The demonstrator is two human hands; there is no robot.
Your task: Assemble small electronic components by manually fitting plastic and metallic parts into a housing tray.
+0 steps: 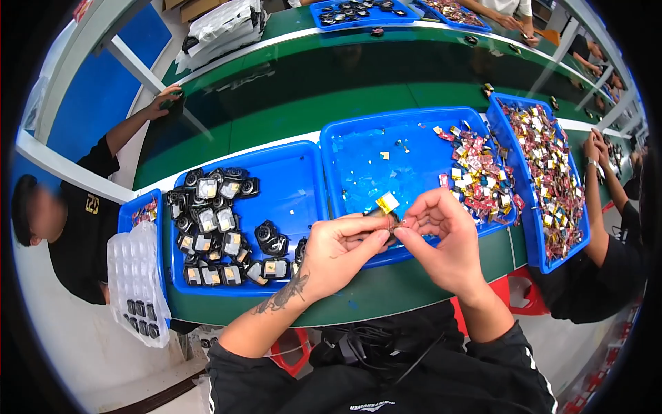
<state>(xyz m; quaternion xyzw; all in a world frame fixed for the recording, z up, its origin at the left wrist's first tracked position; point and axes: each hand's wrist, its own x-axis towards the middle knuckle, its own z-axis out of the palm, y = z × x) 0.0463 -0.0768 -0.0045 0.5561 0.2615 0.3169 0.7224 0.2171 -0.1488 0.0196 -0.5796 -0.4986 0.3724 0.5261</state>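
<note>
Over the near edge of the middle blue tray (407, 119), both hands meet with their fingertips pinched close together. A small white-and-yellow block (387, 202), like those piled in that tray, sticks up from between the fingers of my left hand (338, 252). Thumb and index finger of my right hand (445, 238) close on thin wires or a tiny part joined to it; the fingers mostly hide this. Left of my hands, a blue tray (303, 155) bears several black plastic housings (225, 219), some with round lens-like fronts. One housing (270, 238) lies apart, beside my left wrist.
A pile of small red, white and yellow wired parts (479, 169) fills the middle tray's right side. Further right stands a full, tilted blue tray (586, 228). A clear plastic blister tray (138, 276) overhangs at left. Beyond runs a green belt (276, 96); co-workers sit around it.
</note>
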